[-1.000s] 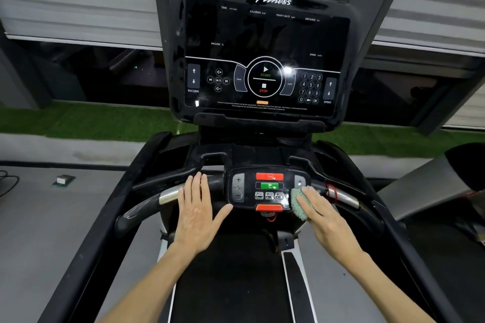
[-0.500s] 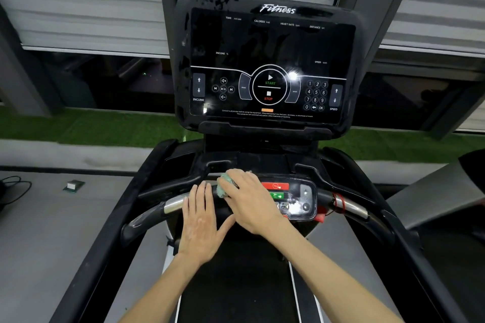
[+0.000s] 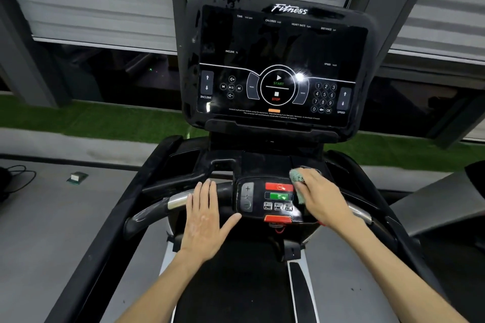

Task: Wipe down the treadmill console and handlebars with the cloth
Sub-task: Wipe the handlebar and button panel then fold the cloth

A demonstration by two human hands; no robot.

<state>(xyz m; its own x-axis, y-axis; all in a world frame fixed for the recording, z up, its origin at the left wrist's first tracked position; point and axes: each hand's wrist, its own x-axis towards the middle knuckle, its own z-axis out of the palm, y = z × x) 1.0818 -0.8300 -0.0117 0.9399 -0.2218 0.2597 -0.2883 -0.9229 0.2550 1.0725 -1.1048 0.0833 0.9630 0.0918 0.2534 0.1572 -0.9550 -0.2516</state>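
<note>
One console (image 3: pixel 278 42), one button panel (image 3: pixel 262 200), two hands, one cloth (image 3: pixel 296 176).
The left hand (image 3: pixel 204 220) is lying flat on the handlebar (image 3: pixel 178 200), fingers straight and together. The right hand (image 3: pixel 321 198) is gripping the bunched green cloth, pressing it onto the button panel's right edge and hiding that part. One small box (image 3: pixel 77 178) is sitting on the floor (image 3: pixel 39 231), left.

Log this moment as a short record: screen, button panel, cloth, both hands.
screen: dark, printed keys visible, smudges at top left
button panel: below the screen, left and middle keys uncovered
cloth: green, bunched, on the panel's right end
left hand: flat, fingers straight, on the handlebar left of the panel
right hand: holds the cloth, covering most of it
</note>
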